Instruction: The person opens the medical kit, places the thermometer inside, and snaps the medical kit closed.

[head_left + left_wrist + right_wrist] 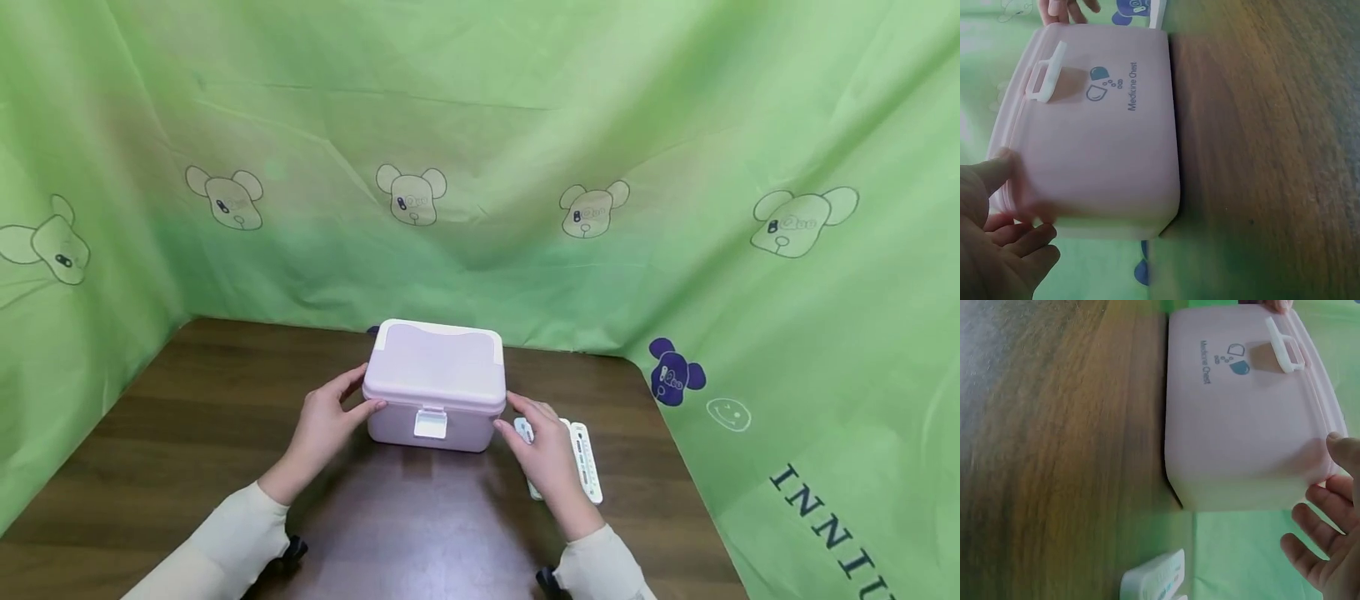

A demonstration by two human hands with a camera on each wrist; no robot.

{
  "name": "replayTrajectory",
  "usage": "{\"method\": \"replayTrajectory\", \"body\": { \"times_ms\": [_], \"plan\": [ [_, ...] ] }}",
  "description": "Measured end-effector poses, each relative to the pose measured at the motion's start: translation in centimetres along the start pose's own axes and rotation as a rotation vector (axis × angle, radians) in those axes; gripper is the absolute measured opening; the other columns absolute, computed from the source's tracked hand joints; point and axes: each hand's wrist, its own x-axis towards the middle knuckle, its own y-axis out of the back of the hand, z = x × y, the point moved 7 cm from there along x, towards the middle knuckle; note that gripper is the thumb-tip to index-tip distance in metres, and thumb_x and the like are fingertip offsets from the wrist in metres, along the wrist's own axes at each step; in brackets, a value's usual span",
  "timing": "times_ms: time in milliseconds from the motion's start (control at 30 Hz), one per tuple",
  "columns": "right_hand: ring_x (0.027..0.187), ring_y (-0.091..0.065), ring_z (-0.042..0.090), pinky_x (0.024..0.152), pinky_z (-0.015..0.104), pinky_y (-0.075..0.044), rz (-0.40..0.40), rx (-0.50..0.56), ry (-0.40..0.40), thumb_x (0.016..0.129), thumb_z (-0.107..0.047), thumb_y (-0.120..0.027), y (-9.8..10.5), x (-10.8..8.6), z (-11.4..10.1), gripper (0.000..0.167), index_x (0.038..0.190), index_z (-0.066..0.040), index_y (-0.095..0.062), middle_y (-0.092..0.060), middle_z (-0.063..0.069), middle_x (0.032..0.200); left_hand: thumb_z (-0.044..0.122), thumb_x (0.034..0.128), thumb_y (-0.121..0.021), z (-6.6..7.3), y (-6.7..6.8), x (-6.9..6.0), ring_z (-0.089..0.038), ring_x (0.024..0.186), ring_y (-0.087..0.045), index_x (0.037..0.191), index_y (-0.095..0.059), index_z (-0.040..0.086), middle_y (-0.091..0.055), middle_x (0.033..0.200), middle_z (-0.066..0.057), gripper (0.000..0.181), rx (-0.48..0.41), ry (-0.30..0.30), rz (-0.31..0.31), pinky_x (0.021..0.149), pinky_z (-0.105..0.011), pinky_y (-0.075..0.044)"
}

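A pale lilac medicine box (431, 383) stands upright on the table, its lid (442, 362) down. The front latch (431, 423) is flipped outward, and "Medicine Chest" is printed on the front (1110, 137). My left hand (324, 429) grips the lid's left front corner, thumb on the front edge and fingers at the side. At the opposite corner my right hand (546, 454) holds the lid between thumb and forefinger; its other fingers are spread beside the box in the right wrist view. The inside of the box is hidden.
Flat white items (587, 462) with printed markings lie right of the box, partly hidden under my right hand and wrist. The brown wooden table (225, 392) is enclosed by a green curtain (480, 125) with bear-head prints, close behind the box.
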Motion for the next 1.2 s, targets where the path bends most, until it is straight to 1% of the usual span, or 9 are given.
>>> {"method": "replayTrajectory", "body": {
  "times_ms": [167, 267, 333, 533, 633, 767, 900, 1067, 1200],
  "plan": [
    [0.103, -0.072, 0.023, 0.087, 0.039, -0.056, 0.112, -0.018, 0.031, 0.079, -0.014, -0.09, 0.4, 0.2, 0.1, 0.039, 0.115, -0.007, -0.079, -0.078, 0.006, 0.109, 0.026, 0.0839, -0.086, 0.5, -0.4, 0.5, -0.03, 0.126, -0.064, 0.142, -0.061, 0.005, -0.066, 0.136, -0.016, 0.067, -0.026, -0.018, -0.004, 0.102, -0.05, -0.053],
    [0.099, -0.073, 0.021, 0.083, 0.036, -0.057, 0.139, -0.036, 0.056, 0.077, -0.014, -0.091, 0.7, 0.4, 0.0, 0.036, 0.11, -0.007, -0.08, -0.079, 0.005, 0.105, 0.026, 0.0831, -0.087, 0.6, -0.3, 0.5, -0.029, 0.125, -0.065, 0.141, -0.062, 0.004, -0.067, 0.134, -0.015, 0.067, -0.026, -0.02, -0.007, 0.101, -0.05, -0.054],
    [0.098, -0.073, 0.022, 0.081, 0.036, -0.058, 0.14, -0.034, 0.072, 0.075, -0.013, -0.092, 0.8, 0.5, -0.2, 0.035, 0.108, -0.006, -0.081, -0.079, 0.005, 0.103, 0.027, 0.082, -0.088, 0.7, -0.1, 0.5, -0.029, 0.125, -0.065, 0.14, -0.063, 0.004, -0.068, 0.133, -0.014, 0.067, -0.011, -0.027, -0.006, 0.101, -0.049, -0.054],
    [0.099, -0.072, 0.019, 0.085, 0.028, -0.057, 0.121, -0.024, 0.061, 0.077, -0.018, -0.092, 1.0, 1.7, -0.4, 0.034, 0.108, -0.008, -0.081, -0.079, 0.003, 0.104, 0.031, 0.0801, -0.089, 1.4, 1.0, 1.0, -0.026, 0.123, -0.066, 0.137, -0.066, 0.005, -0.07, 0.13, -0.011, 0.067, 0.054, -0.078, 0.029, 0.098, -0.048, -0.056],
    [0.098, -0.072, 0.018, 0.087, 0.026, -0.055, 0.112, -0.029, 0.063, 0.077, -0.019, -0.092, 1.1, 2.0, -0.4, 0.033, 0.107, -0.011, -0.081, -0.079, 0.001, 0.103, 0.034, 0.0807, -0.089, 1.3, 1.2, 1.2, -0.024, 0.123, -0.066, 0.136, -0.067, 0.006, -0.071, 0.13, -0.01, 0.066, 0.062, -0.075, 0.022, 0.097, -0.049, -0.056],
    [0.098, -0.071, 0.017, 0.088, 0.022, -0.053, 0.098, -0.018, 0.066, 0.079, -0.018, -0.091, 1.4, 2.0, -0.4, 0.033, 0.109, -0.012, -0.081, -0.079, 0.0, 0.104, 0.035, 0.0816, -0.088, 1.2, 1.3, 0.9, -0.023, 0.123, -0.066, 0.135, -0.068, 0.007, -0.071, 0.129, -0.009, 0.063, 0.057, -0.051, 0.021, 0.098, -0.049, -0.056],
    [0.097, -0.07, 0.017, 0.086, 0.019, -0.052, 0.086, 0.006, 0.057, 0.081, -0.018, -0.089, 1.6, 2.5, -0.6, 0.031, 0.11, -0.012, -0.081, -0.079, 0.0, 0.105, 0.032, 0.0827, -0.088, 1.5, 1.9, 0.9, -0.025, 0.121, -0.067, 0.132, -0.07, 0.007, -0.072, 0.127, -0.01, 0.059, 0.045, -0.038, 0.043, 0.096, -0.046, -0.057],
    [0.093, -0.069, 0.017, 0.081, 0.025, -0.054, 0.094, 0.007, 0.032, 0.083, -0.018, -0.088, 1.9, 3.8, -1.0, 0.028, 0.109, -0.012, -0.081, -0.079, 0.001, 0.103, 0.036, 0.085, -0.085, 2.3, 2.6, 2.0, -0.025, 0.119, -0.068, 0.13, -0.071, 0.008, -0.073, 0.125, -0.011, 0.055, 0.011, -0.03, 0.048, 0.093, -0.047, -0.059],
    [0.089, -0.069, 0.014, 0.08, 0.021, -0.053, 0.108, 0.036, -0.002, 0.084, -0.02, -0.087, 2.1, 4.8, -1.1, 0.024, 0.106, -0.012, -0.081, -0.079, 0.001, 0.1, 0.042, 0.0845, -0.084, 2.7, 2.9, 2.8, -0.023, 0.116, -0.07, 0.127, -0.073, 0.009, -0.074, 0.122, -0.01, 0.055, -0.013, -0.036, 0.054, 0.091, -0.046, -0.06]
  ]
}}
